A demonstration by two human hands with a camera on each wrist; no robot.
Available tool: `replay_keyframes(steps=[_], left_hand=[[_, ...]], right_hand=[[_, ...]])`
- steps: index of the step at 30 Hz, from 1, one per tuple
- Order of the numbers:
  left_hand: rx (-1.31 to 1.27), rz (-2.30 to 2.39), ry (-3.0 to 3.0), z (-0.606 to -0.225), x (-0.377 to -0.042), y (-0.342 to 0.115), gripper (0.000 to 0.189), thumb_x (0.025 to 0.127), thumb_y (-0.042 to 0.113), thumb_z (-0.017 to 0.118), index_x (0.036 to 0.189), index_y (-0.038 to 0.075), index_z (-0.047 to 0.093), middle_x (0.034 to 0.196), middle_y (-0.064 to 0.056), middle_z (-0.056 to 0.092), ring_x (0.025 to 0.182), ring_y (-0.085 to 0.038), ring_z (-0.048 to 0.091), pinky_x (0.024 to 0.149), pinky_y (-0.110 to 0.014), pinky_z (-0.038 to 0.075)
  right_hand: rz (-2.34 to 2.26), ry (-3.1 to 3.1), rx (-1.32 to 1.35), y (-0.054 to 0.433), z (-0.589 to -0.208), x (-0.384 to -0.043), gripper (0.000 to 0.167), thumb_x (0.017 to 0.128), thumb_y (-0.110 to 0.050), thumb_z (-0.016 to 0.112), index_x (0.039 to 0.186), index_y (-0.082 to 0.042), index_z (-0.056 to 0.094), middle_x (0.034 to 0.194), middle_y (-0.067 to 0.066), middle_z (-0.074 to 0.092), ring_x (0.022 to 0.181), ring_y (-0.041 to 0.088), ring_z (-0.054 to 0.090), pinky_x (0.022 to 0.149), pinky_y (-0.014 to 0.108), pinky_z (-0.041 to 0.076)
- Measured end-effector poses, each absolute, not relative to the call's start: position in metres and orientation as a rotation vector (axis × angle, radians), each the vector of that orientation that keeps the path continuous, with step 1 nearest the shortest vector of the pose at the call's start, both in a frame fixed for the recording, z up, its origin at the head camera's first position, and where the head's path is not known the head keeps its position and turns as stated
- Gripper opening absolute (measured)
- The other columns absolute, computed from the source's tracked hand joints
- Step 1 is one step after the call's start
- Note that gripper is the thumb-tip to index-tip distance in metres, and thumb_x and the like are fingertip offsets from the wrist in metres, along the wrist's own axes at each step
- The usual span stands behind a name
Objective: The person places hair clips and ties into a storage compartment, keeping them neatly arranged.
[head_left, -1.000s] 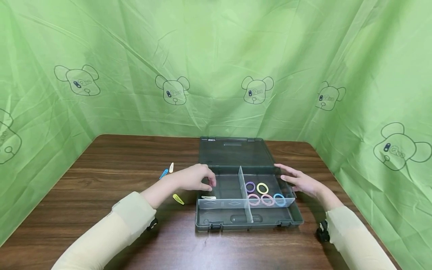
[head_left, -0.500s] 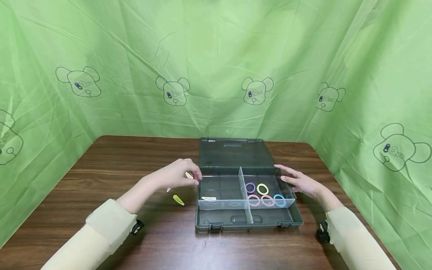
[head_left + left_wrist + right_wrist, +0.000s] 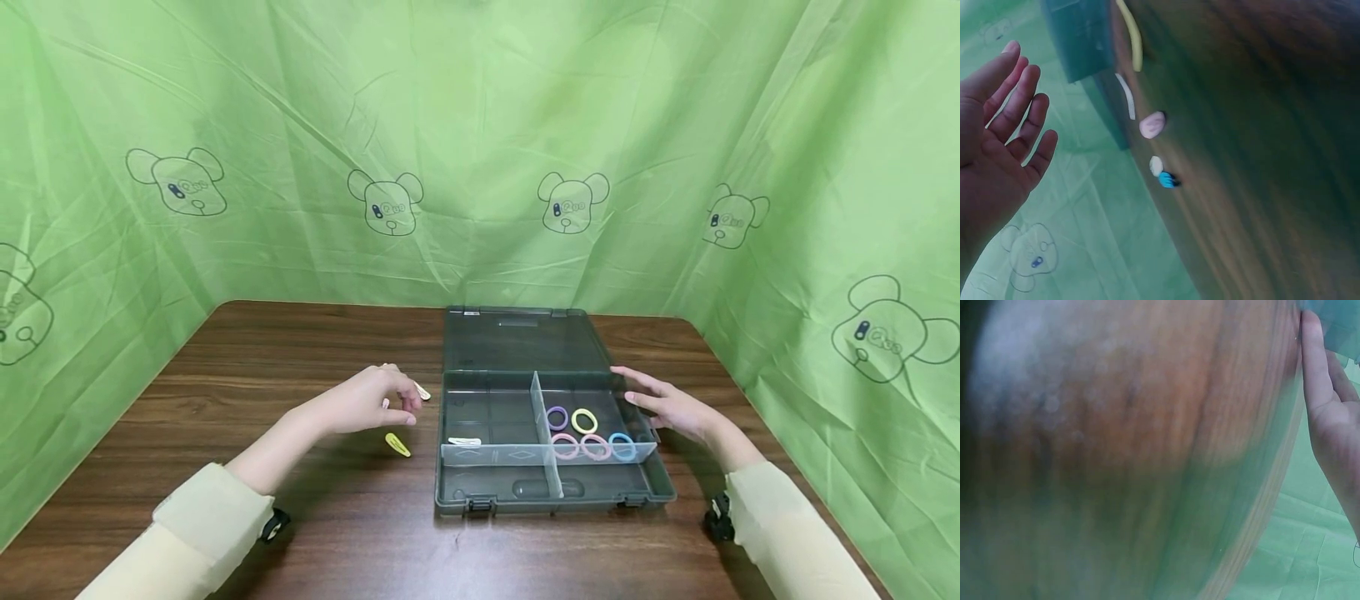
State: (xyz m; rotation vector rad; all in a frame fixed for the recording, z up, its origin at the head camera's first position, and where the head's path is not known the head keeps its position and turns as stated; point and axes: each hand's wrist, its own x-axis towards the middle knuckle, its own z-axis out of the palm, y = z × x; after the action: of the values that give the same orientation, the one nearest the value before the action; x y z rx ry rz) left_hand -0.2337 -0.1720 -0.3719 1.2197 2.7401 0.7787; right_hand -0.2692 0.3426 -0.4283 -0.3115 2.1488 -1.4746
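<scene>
My left hand (image 3: 378,400) hovers over the table left of the grey divided box (image 3: 555,505), fingers loosely bent and holding nothing. Beneath and around it lie snap hair clips: a yellow one (image 3: 397,445), a white one (image 3: 423,392) near the box, and a pink one (image 3: 1152,125). Farther off in the left wrist view are another pale clip (image 3: 1156,165) and a blue clip (image 3: 1167,180), largely hidden by the hand in the head view. Inside the box's left compartment rests a white clip (image 3: 464,442). My right hand (image 3: 671,408) rests its fingers against the box's right side.
Several ring-shaped hair ties, including a purple one (image 3: 557,418) and a yellow one (image 3: 584,421), lie in the box's back right compartment. Its lid (image 3: 521,340) is folded back on the wooden table (image 3: 300,350). Green curtains (image 3: 480,125) surround the table.
From above the box's left compartment, my left hand has moved left over the loose clips, uncovering the white clip beside the box. My right hand has stayed at the box's side.
</scene>
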Motion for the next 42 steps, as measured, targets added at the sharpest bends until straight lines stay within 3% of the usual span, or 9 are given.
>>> replay_keyframes(steps=[7,14,26,42], left_hand=[[1.203,0.727,2.746,-0.393,-0.235,-0.186,0.012,0.077,0.020,0.076,0.084,0.017,0.068,0.074,0.017,0.059,0.074,-0.015,0.055,0.067,-0.025,0.044],[1.203,0.589,2.782,-0.409,-0.238,-0.192,0.014,0.073,0.022,0.078,0.081,0.021,0.066,0.070,0.021,0.057,0.080,-0.012,0.056,0.076,-0.028,0.042],[1.307,0.485,2.783,-0.417,-0.239,-0.191,0.016,0.069,0.022,0.081,0.075,0.022,0.065,0.066,0.019,0.055,0.074,-0.008,0.052,0.069,-0.023,0.041],[1.377,0.562,2.707,-0.421,-0.245,-0.191,0.016,0.069,0.021,0.080,0.070,0.023,0.064,0.066,0.018,0.053,0.069,-0.002,0.050,0.066,-0.018,0.040]], right_hand=[[-1.466,2.147,-0.316,0.342,-0.428,-0.269,0.056,0.099,-0.029,0.046,0.150,-0.032,0.021,0.154,0.011,0.022,0.135,0.035,0.031,0.096,0.051,0.042],[-1.472,2.141,-0.307,0.343,-0.428,-0.270,0.056,0.100,-0.028,0.046,0.150,-0.032,0.021,0.153,0.014,0.024,0.131,0.034,0.039,0.094,0.049,0.044],[-1.481,2.131,-0.302,0.343,-0.429,-0.270,0.055,0.100,-0.028,0.045,0.149,-0.033,0.021,0.151,0.015,0.027,0.129,0.034,0.042,0.094,0.048,0.045],[-1.463,2.148,-0.298,0.342,-0.428,-0.270,0.055,0.100,-0.028,0.045,0.150,-0.032,0.021,0.154,0.011,0.022,0.135,0.035,0.030,0.096,0.051,0.042]])
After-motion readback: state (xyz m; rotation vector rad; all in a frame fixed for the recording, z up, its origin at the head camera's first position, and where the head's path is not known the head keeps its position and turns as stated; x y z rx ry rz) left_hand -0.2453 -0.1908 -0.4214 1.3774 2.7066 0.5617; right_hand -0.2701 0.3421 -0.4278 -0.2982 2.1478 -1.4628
